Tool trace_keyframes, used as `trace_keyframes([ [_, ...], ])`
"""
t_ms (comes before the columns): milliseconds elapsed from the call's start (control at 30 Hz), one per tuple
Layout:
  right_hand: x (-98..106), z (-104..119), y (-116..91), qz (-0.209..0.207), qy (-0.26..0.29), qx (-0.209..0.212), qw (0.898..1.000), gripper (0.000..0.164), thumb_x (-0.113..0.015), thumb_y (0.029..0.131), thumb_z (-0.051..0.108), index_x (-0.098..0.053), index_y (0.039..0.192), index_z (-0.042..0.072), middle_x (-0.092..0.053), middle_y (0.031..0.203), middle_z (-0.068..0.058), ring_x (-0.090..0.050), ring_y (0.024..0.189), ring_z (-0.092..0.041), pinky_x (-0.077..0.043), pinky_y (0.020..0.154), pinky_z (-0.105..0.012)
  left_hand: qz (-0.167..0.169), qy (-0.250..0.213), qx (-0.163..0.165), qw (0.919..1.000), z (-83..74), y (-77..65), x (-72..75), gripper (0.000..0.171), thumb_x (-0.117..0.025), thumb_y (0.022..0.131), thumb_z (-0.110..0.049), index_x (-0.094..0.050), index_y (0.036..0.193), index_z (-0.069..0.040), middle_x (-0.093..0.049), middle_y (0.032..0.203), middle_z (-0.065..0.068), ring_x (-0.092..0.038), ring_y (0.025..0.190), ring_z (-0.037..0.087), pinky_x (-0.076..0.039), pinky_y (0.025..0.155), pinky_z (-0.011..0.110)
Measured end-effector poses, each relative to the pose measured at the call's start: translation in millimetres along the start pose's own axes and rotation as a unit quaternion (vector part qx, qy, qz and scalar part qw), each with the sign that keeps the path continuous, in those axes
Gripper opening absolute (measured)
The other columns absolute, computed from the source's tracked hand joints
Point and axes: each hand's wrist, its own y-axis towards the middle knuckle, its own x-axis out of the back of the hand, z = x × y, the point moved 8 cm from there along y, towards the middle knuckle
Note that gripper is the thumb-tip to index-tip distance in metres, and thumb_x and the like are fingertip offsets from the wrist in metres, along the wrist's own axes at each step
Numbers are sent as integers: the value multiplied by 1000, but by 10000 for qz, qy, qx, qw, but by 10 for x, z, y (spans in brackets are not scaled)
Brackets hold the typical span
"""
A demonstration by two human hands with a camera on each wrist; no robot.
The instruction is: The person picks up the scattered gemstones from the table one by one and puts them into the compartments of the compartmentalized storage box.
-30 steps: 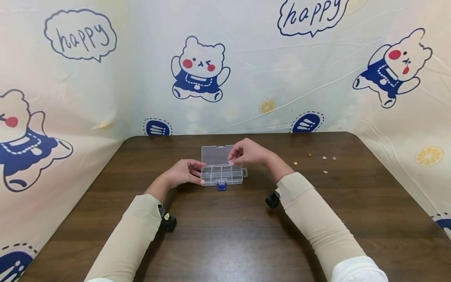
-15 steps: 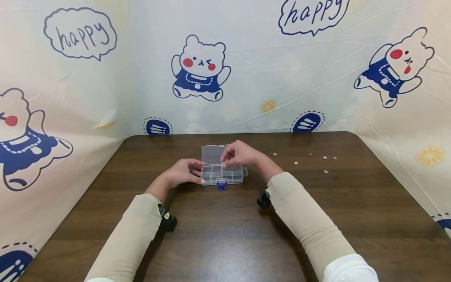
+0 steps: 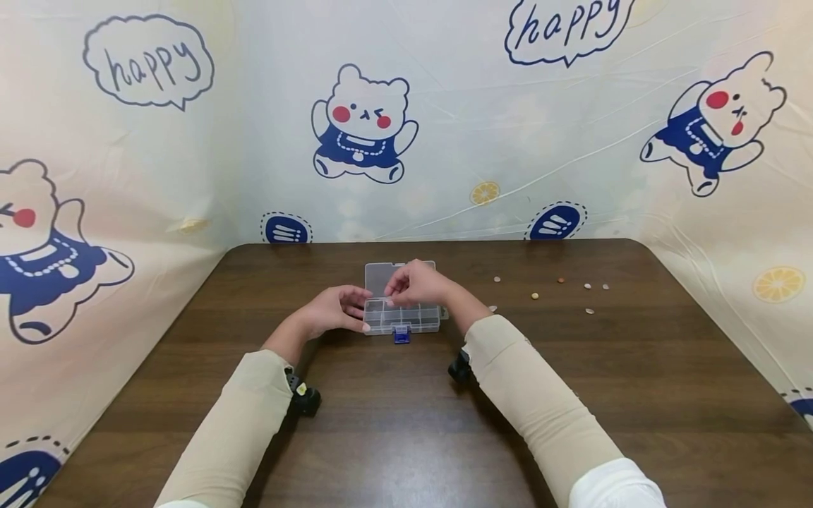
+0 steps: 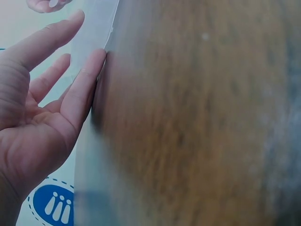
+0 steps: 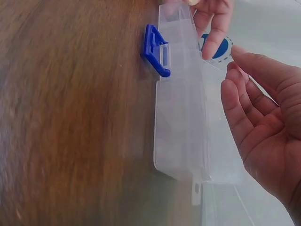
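A clear plastic compartment box [image 3: 411, 319] with a blue latch [image 3: 401, 335] lies on the table, its lid [image 3: 376, 275] raised at the back. My left hand [image 3: 327, 310] holds its left end, thumb at the front corner and fingers at the rear; in the left wrist view the left hand [image 4: 51, 99] touches the box's edge. Above the rear left compartments, my right hand [image 3: 419, 283] pinches a small whitish piece [image 4: 54, 3], mostly hidden by the fingertips. The right wrist view has the right hand [image 5: 268, 103] beside the box [image 5: 181, 108], fingers bent toward the thumb.
Several small pieces lie on the brown table [image 3: 406, 416] to the right, among them a yellow piece [image 3: 535, 296], an orange piece [image 3: 561, 281] and a pale piece [image 3: 590, 311]. One pale piece [image 3: 492, 308] lies by the right wrist. A printed cloth [image 3: 444, 141] hangs behind.
My right hand has moved left over the box, from its rear middle to the rear left compartments. Two pale pieces have come into view behind the arm. The left hand and box have stayed put.
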Motion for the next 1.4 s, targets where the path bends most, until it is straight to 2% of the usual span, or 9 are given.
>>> trace_keyframes([
  [167,-40,-15,42,-101,-36,-4,9999,9,-74,85,5,-73,93,2,-69,80,-4,-62,68,-17,-56,64,-33,13,-256,49,9997,24,-5,0,71,-85,73,-4,-50,136,-2,-57,128,20,-59,113,32,-53,90,37],
  [433,-128,-79,115,-258,-166,-191,9993,9,-75,85,7,-74,94,4,-70,82,-2,-61,71,-13,-51,60,-25,74,-462,55,9989,64,1,-4,71,-83,74,-1,-50,137,0,-56,130,21,-59,115,32,-53,89,37],
  [733,-167,-107,128,-343,-197,-201,9990,14,-74,85,4,-74,98,0,-70,84,-2,-63,78,-12,-52,70,-23,43,-412,84,9991,59,-1,-12,70,-83,74,0,-51,137,0,-56,130,21,-59,115,31,-53,89,36],
  [1100,-123,-124,32,-594,210,-299,9976,16,-75,85,5,-73,100,1,-70,86,-3,-63,80,-14,-53,71,-25,78,-425,88,9990,47,-4,-13,70,-83,74,1,-51,136,0,-57,128,21,-60,114,31,-53,89,36],
  [1400,-99,-59,-47,-688,473,-132,9964,20,-77,84,7,-72,101,-1,-69,86,-4,-63,80,-16,-53,71,-26,107,-370,57,9992,41,-4,-15,69,-82,75,0,-51,136,0,-57,129,21,-59,114,31,-53,90,37],
])
